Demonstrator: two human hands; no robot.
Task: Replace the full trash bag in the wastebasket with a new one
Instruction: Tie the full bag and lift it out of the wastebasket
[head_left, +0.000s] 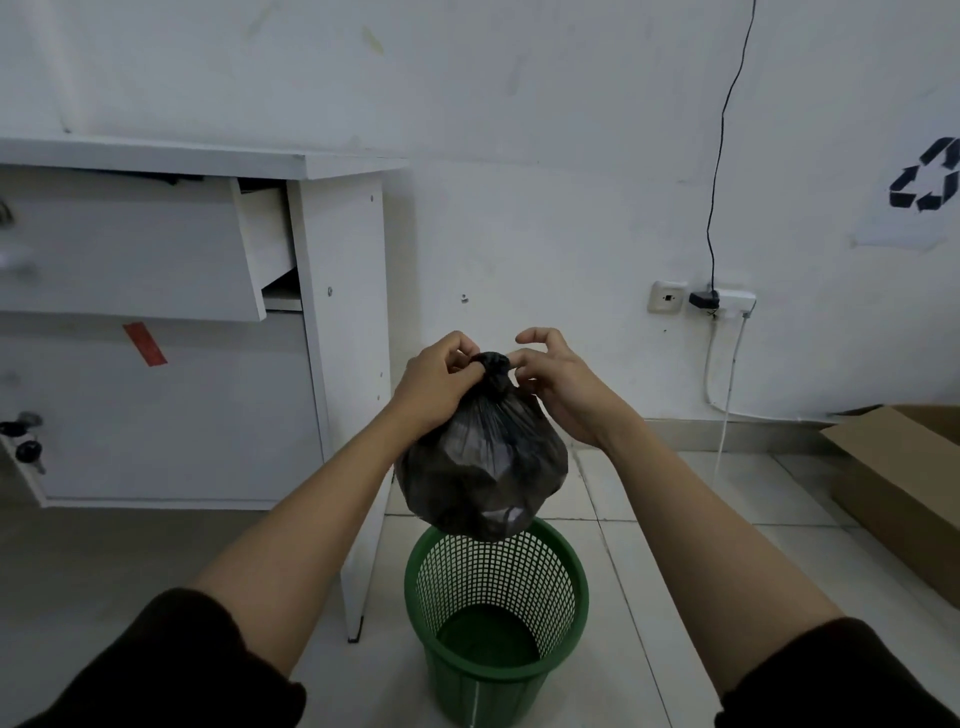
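White desk (202, 161) set against the wall at left, drawer (130, 249) pulled open. Cardboard box (904, 483) laid on the tiled floor at right. Black cable (719, 156) plugged into wall socket (722, 300). Recycling symbol (927, 176) seen on the wall.

Both bare forearms outstretched, left hand (434, 382) and right hand (558, 384) raised together, fingers pinched inward.

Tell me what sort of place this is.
Probably a plain office or utility room. A white desk with a half-open drawer stands against a scuffed wall, a recycling sign is taped up near a wall socket, and a green mesh wastebasket sits on the tiled floor.
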